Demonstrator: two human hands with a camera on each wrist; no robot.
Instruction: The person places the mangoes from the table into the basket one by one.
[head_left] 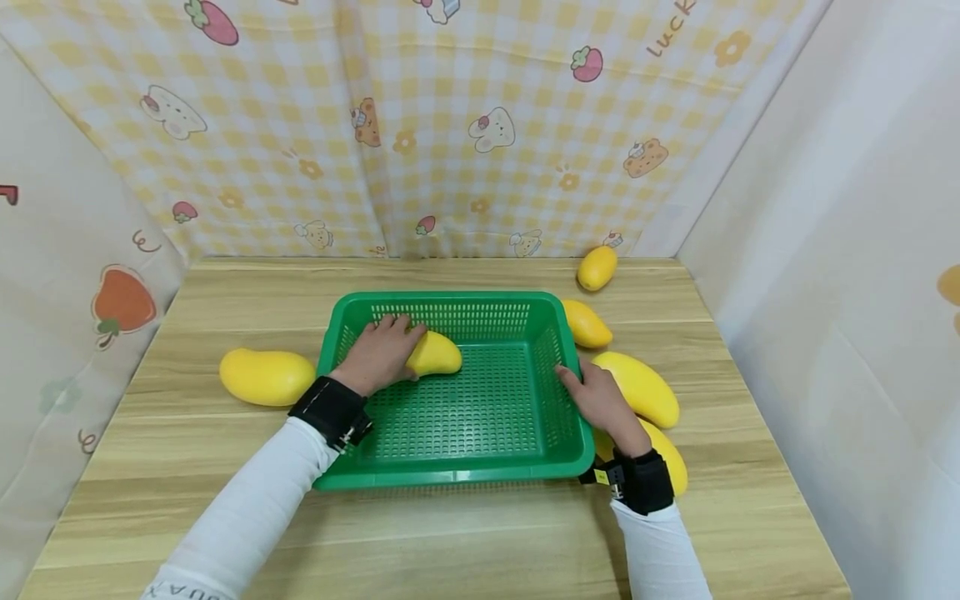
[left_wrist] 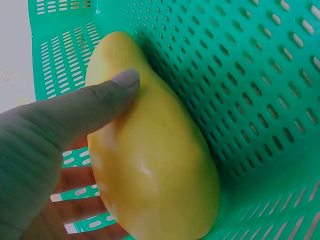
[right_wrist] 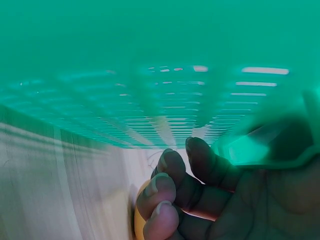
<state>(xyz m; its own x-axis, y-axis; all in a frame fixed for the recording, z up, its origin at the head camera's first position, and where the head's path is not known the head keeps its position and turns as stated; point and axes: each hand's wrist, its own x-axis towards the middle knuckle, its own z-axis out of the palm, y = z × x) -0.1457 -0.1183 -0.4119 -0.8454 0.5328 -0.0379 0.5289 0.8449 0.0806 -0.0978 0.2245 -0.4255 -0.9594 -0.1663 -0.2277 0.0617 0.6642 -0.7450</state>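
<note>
A green plastic basket (head_left: 453, 477) with slotted walls stands on the wooden table. Inside it, at the back left, lies a yellow mango (head_left: 437, 353). My left hand (head_left: 380, 354) grips this mango, the thumb on one side and the fingers round the other; in the left wrist view the mango (left_wrist: 150, 155) lies close along the slotted basket wall (left_wrist: 235, 75). My right hand (head_left: 600, 400) holds the basket's right rim, its thumb over the inner side. In the right wrist view the fingers (right_wrist: 160, 192) curl under the rim, outside the wall.
Left of the basket lies a large mango (head_left: 267, 377). Along its right side are several more, among them a big mango (head_left: 637, 387) beside my right hand and a small one (head_left: 597, 267) near the back edge. A checked curtain (head_left: 450, 125) hangs behind the table (head_left: 450, 542).
</note>
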